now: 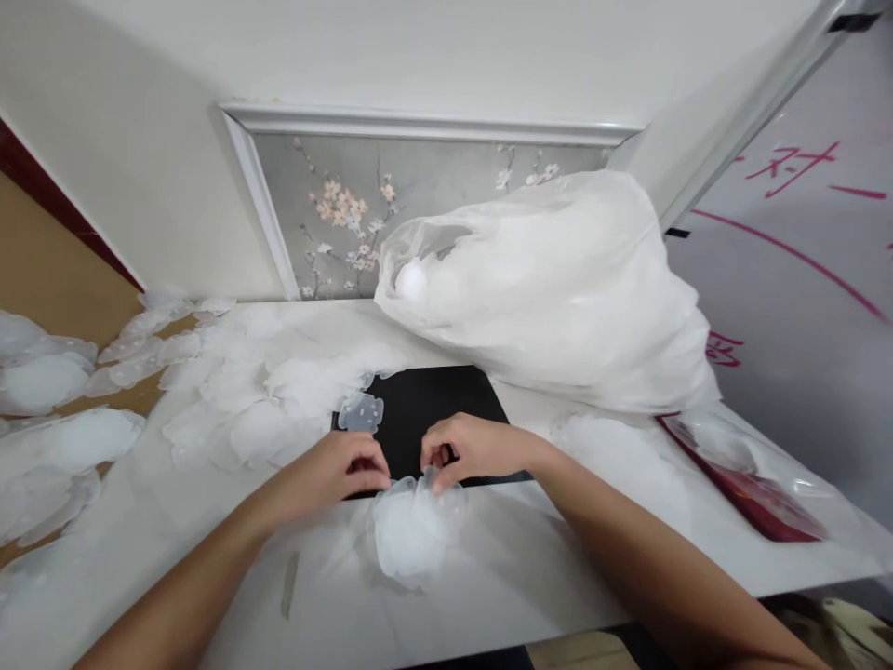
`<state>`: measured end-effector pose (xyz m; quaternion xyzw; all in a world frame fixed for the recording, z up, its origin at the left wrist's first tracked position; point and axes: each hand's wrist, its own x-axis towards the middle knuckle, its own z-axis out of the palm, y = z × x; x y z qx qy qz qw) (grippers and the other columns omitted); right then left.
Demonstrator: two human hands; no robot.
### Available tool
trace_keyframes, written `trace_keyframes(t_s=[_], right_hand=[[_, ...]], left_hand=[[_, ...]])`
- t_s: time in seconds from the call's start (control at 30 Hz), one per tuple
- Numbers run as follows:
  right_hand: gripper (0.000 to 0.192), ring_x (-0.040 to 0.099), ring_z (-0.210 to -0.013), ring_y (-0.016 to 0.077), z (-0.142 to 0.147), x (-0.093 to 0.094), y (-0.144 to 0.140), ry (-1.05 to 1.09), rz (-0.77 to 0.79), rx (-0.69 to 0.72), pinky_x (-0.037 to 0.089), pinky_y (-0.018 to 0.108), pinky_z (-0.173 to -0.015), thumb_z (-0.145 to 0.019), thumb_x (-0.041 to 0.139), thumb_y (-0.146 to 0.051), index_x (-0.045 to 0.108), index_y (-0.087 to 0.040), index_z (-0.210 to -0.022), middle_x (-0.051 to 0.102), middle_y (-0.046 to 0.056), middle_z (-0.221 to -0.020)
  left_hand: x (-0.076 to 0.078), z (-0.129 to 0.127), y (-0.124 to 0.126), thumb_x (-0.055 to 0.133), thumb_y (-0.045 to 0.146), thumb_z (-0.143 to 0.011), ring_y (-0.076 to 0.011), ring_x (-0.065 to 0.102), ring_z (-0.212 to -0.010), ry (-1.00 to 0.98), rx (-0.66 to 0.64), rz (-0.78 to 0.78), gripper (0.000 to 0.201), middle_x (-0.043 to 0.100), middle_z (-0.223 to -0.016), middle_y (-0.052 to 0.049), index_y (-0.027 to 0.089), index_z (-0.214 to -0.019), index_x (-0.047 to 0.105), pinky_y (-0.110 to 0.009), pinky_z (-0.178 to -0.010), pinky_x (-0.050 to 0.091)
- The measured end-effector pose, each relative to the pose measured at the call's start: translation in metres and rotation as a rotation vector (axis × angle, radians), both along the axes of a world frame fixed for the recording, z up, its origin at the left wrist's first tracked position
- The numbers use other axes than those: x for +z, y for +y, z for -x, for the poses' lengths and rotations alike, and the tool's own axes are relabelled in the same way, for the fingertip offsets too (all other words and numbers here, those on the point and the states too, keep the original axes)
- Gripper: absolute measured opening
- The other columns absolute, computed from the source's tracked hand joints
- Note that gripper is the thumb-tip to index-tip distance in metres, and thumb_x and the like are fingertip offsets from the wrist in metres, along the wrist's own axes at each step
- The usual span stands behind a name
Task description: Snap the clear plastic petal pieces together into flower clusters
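The white bundle (413, 538) sits at six o'clock in my view, on the bare near part of the counter (551, 596), its upper rim close to the near edge of the black panel (439, 400). It looks like thin, translucent, scallop-edged sheets gathered together, so I judge it light, bendy, a little slippery and easy to crease; I'd take it by the gathered rim at its twelve o'clock, lightly. My right hand (474, 447), at one o'clock from the bundle, has its grip pinched closed on that rim. My left hand (343, 458), at ten to eleven o'clock, has its fingers curled with a small gap to the thumb; the tips come right up to the bundle's edge, but I cannot tell whether that grip holds anything. A loose translucent piece (361, 412) lies at eleven o'clock on the panel's left edge, more pieces (261, 409) spread toward ten, and a bulging white bag (558, 298) rests at one.
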<state>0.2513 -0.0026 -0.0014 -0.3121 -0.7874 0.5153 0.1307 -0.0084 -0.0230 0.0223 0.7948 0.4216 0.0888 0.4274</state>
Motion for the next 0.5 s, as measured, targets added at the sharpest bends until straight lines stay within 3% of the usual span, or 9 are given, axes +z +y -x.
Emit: trace_keyframes(t_s=[0.1, 0.17, 0.23, 0.33, 0.4, 0.5], right_hand=[[0.014, 0.061, -0.067, 0.0141, 0.008, -0.001, 0.011, -0.031, -0.226, -0.187, 0.046, 0.025, -0.06, -0.08, 0.074, -0.034, 0.071, -0.021, -0.081, 0.066, 0.0, -0.075], [0.009, 0.063, -0.071, 0.0153, 0.018, -0.006, 0.026, -0.068, -0.387, -0.366, 0.048, 0.027, -0.065, -0.086, 0.067, -0.028, 0.07, -0.019, -0.088, 0.067, 0.003, -0.083], [0.014, 0.064, -0.076, 0.017, 0.031, -0.014, 0.046, -0.164, -0.562, -0.482, 0.05, 0.031, -0.073, -0.087, 0.065, -0.02, 0.068, -0.017, -0.1, 0.066, 0.008, -0.101], [0.021, 0.066, -0.09, 0.0223, 0.049, -0.024, 0.074, -0.3, -0.735, -0.48, 0.051, 0.034, -0.081, -0.085, 0.062, -0.01, 0.067, -0.017, -0.105, 0.062, 0.013, -0.119], [0.015, 0.067, -0.094, 0.025, 0.056, -0.027, 0.085, -0.336, -0.777, -0.46, 0.05, 0.035, -0.083, -0.086, 0.06, -0.008, 0.069, -0.017, -0.095, 0.066, 0.013, -0.111], [0.017, 0.068, -0.092, 0.0244, 0.055, -0.027, 0.085, -0.307, -0.796, -0.495, 0.051, 0.034, -0.082, -0.091, 0.052, -0.012, 0.068, -0.02, -0.094, 0.07, 0.012, -0.103]], left_hand=[[-0.015, 0.009, 0.014, 0.054, 0.03, -0.09, -0.0225, 0.059, -0.09, 0.036, 0.091, -0.397, 0.019, 0.064, -0.095, -0.005, 0.024, -0.094, 0.071, -0.035, -0.076, 0.048], [-0.026, 0.015, 0.026, 0.055, 0.025, -0.088, -0.0246, 0.056, -0.096, 0.066, 0.064, -0.551, 0.02, 0.062, -0.1, -0.006, 0.025, -0.101, 0.07, -0.038, -0.081, 0.048], [-0.034, 0.017, 0.036, 0.056, 0.025, -0.088, -0.0248, 0.055, -0.094, 0.094, 0.007, -0.612, 0.016, 0.061, -0.097, -0.007, 0.024, -0.095, 0.07, -0.039, -0.081, 0.048], [-0.036, 0.012, 0.041, 0.054, 0.023, -0.088, -0.0245, 0.056, -0.088, 0.139, -0.012, -0.676, 0.016, 0.061, -0.084, -0.007, 0.022, -0.077, 0.065, -0.039, -0.079, 0.047], [-0.035, 0.009, 0.039, 0.051, 0.021, -0.088, -0.0241, 0.057, -0.085, 0.143, 0.077, -0.712, 0.02, 0.061, -0.078, -0.006, 0.023, -0.071, 0.06, -0.038, -0.079, 0.047], [-0.03, 0.008, 0.032, 0.045, 0.022, -0.09, -0.021, 0.059, -0.08, 0.026, 0.347, -0.676, 0.016, 0.064, -0.085, -0.004, 0.024, -0.08, 0.058, -0.034, -0.076, 0.048]])
